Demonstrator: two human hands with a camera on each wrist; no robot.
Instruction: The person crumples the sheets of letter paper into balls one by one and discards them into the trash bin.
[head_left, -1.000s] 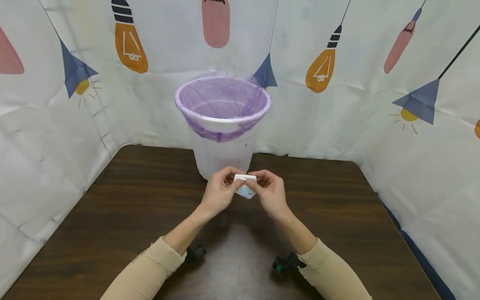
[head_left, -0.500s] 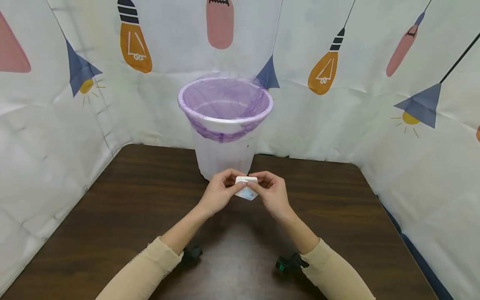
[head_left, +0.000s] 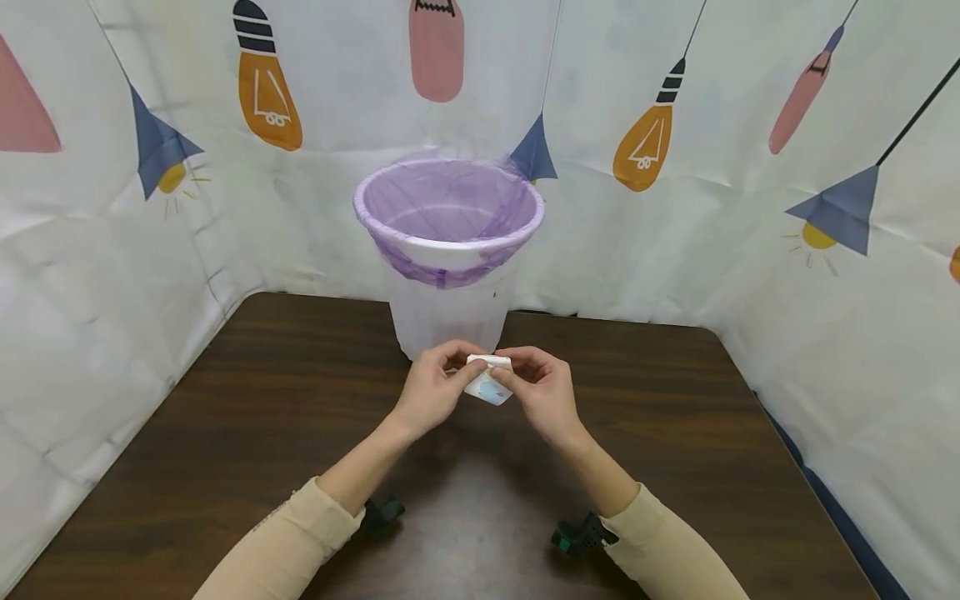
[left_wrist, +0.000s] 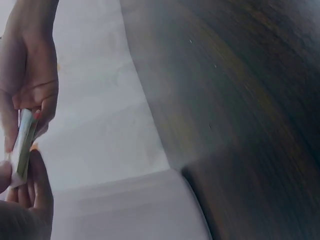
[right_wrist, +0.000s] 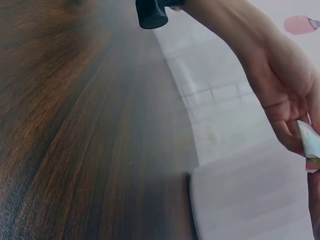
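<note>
A small white packet with a blue patch on its face is held above the dark wooden table, just in front of the foot of the white waste bin. Both hands have hold of it. The left hand pinches its left edge, thumb over the top and fingers curled behind; the right hand pinches the right edge the same way, fingers bent round the upper rim. The two hands almost meet over the packet.

In the left wrist view the packet shows edge-on, thin and flat, clamped between fingertips from above and below. In the right wrist view only a corner of it shows at the picture's edge, beside the left hand's palm.

The bin stands behind the packet, at the far middle of the table, and is lined with a purple bag folded over its rim. Behind the bin hangs a white cloth backdrop printed with orange, pink and blue lamps. Nearer than the packet, beige sleeves cover both forearms, each with a black wrist mount below it.
</note>
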